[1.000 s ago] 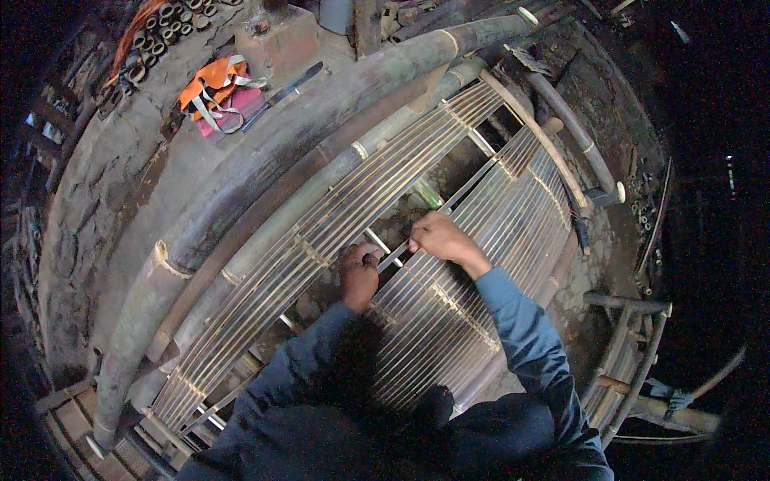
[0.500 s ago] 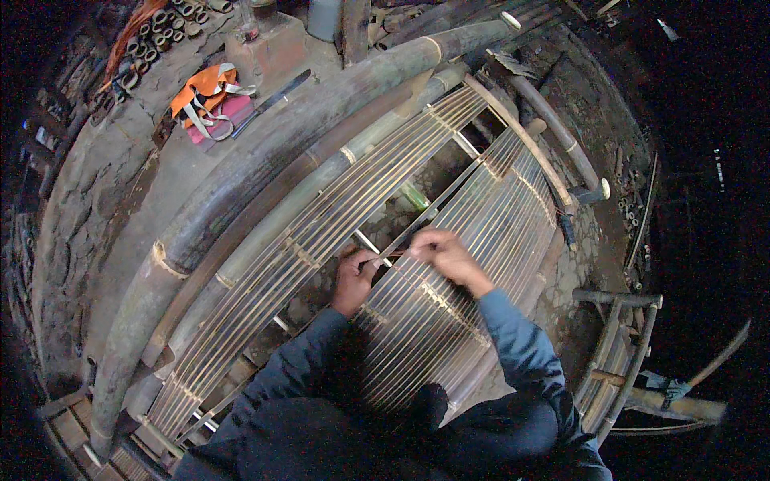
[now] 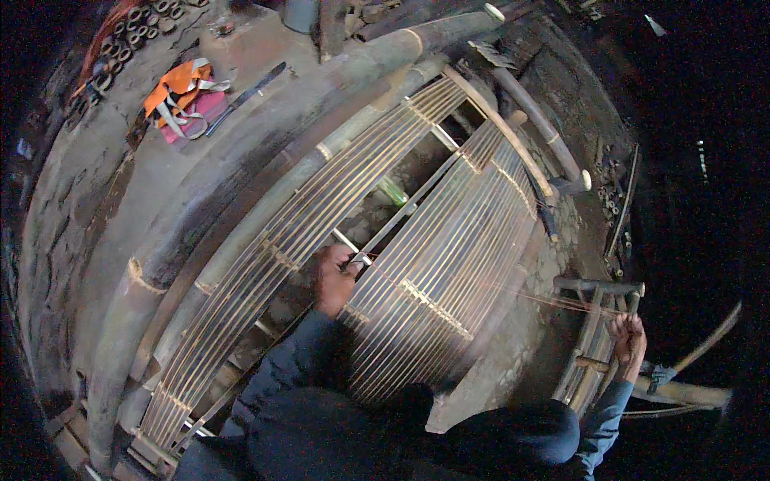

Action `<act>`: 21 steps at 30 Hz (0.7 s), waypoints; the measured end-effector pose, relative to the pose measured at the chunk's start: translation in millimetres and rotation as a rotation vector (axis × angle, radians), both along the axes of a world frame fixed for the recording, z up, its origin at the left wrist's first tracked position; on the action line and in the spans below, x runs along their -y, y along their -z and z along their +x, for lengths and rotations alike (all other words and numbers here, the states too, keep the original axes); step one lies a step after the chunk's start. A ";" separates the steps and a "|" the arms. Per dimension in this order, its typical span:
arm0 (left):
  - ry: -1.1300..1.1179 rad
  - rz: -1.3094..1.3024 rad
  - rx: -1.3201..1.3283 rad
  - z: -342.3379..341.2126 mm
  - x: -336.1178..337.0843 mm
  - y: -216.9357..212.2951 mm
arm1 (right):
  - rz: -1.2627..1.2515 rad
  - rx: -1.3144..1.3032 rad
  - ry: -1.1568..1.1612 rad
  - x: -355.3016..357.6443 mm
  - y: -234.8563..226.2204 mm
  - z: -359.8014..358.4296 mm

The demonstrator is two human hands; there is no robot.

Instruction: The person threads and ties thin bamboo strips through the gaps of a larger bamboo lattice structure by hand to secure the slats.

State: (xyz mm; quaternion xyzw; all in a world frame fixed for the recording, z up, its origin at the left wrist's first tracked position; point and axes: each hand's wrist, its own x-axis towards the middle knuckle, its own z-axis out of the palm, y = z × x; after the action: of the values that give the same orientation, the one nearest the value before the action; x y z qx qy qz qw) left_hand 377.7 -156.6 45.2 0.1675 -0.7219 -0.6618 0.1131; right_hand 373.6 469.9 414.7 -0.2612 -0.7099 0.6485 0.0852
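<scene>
Below me lies a frame of long thin bamboo slats (image 3: 437,248), bound across with light lashings (image 3: 437,309). At the inner edge of the right-hand slat panel, my left hand (image 3: 330,280) is closed beside a pale crossbar (image 3: 350,243), its fingers pinching at the lashing spot. A thin reddish cord (image 3: 553,301) runs from there over the slats to the right. Far out at the right, my right hand (image 3: 630,341) is closed on the cord and holds it stretched. The cord's end is too fine to make out.
Thick bamboo poles (image 3: 208,200) lie along the frame's left side. Through the gap between the panels shows a green bottle (image 3: 393,191). An orange and pink bag (image 3: 176,88) and a long dark blade (image 3: 247,98) lie beyond the poles. A bamboo stand (image 3: 601,287) is at the right.
My right hand has swept from beside the left hand far out to the right, drawing the cord out. The left hand stays at the crossbar. The whole view has shifted slightly.
</scene>
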 end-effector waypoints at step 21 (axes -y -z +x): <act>0.461 0.306 0.281 177.9 71.0 -109.9 | 0.683 0.058 -1.410 327.6 158.0 -57.7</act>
State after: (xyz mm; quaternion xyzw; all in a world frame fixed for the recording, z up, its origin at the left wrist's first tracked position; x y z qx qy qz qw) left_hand 555.7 -227.5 155.1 0.1043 -0.6413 -0.7415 -0.1677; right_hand 315.9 142.3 256.7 0.2749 -0.8704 0.2882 -0.2894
